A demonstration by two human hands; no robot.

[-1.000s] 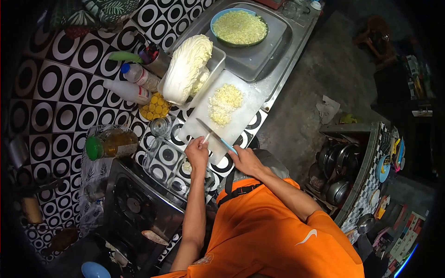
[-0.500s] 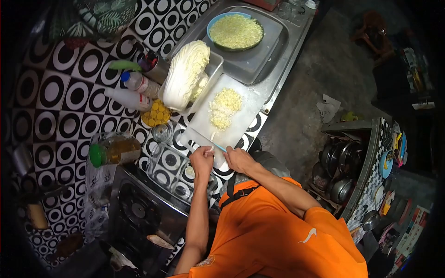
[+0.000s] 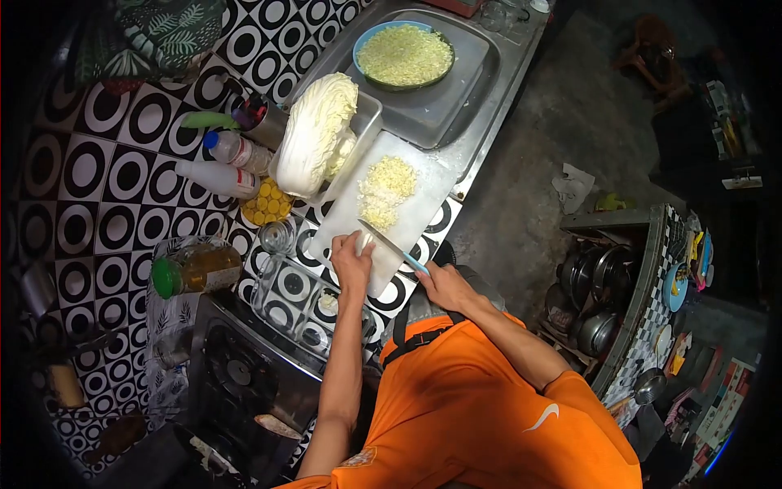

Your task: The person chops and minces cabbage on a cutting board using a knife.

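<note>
My right hand (image 3: 448,287) grips the light-blue handle of a knife (image 3: 393,245), whose blade slants across the near part of the white cutting board (image 3: 434,175). The fingers of my left hand (image 3: 352,262) are closed on a small white piece (image 3: 366,240) at the board, right beside the blade. Its kind is too small to make out. Just past the blade tip lies a heap of finely chopped pale-yellow bits (image 3: 388,189).
Left of the board, a napa cabbage (image 3: 316,134) rests on a clear container (image 3: 371,114). A blue-rimmed bowl (image 3: 358,53) of chopped bits stands at the sink. Bottles (image 3: 218,178), a glass jar (image 3: 277,236), a glass dish (image 3: 265,285) and a stove (image 3: 236,371) are on the left.
The knife has gone from close by my fingers to lying across the board, its blade now in view. My left hand has brought the white piece down to the board. The view has shifted slightly.
</note>
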